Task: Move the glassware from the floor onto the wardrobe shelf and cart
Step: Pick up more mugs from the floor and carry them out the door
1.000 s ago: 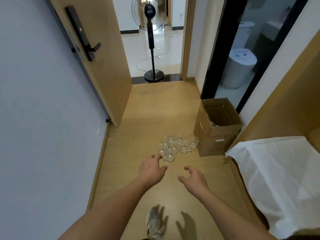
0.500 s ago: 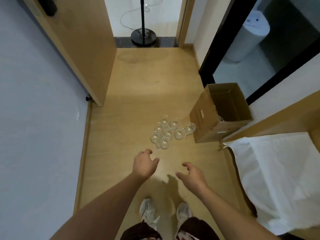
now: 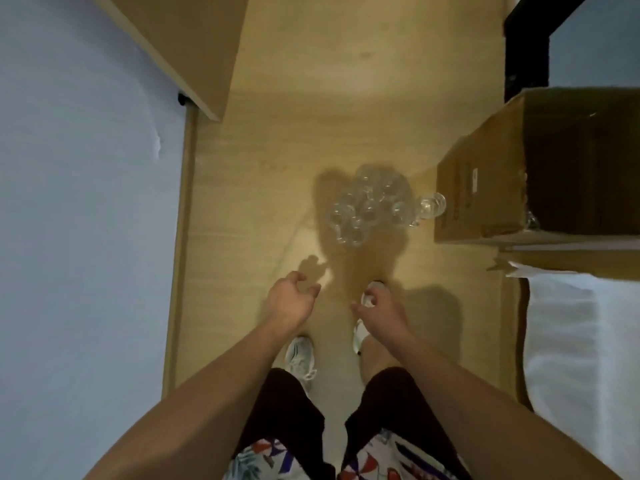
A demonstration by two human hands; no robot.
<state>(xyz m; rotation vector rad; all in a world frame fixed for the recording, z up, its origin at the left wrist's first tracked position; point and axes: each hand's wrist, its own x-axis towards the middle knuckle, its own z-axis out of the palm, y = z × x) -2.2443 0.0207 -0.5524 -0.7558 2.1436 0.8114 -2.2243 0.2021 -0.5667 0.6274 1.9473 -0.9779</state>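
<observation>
A cluster of several clear glasses [image 3: 369, 202] stands on the wooden floor [image 3: 263, 188], partly in my shadow, with one glass [image 3: 433, 204] off to its right beside the box. My left hand [image 3: 289, 301] hangs above the floor short of the cluster, fingers loosely curled and holding nothing. My right hand [image 3: 379, 313] is level with it, also loosely curled and empty, over my right shoe. Both hands are well apart from the glasses.
An open cardboard box [image 3: 485, 188] sits right of the glasses, with a glass showing at its lower edge. A white sheet [image 3: 581, 358] covers a surface at the right. The open wooden door [image 3: 194, 46] and a grey wall [image 3: 79, 202] bound the left. My shoes [image 3: 299, 358] stand below the hands.
The view has tilted down and moved closer to the glasses. My legs and shoes have come into view. Both hands stay empty and have dropped nearer the floor.
</observation>
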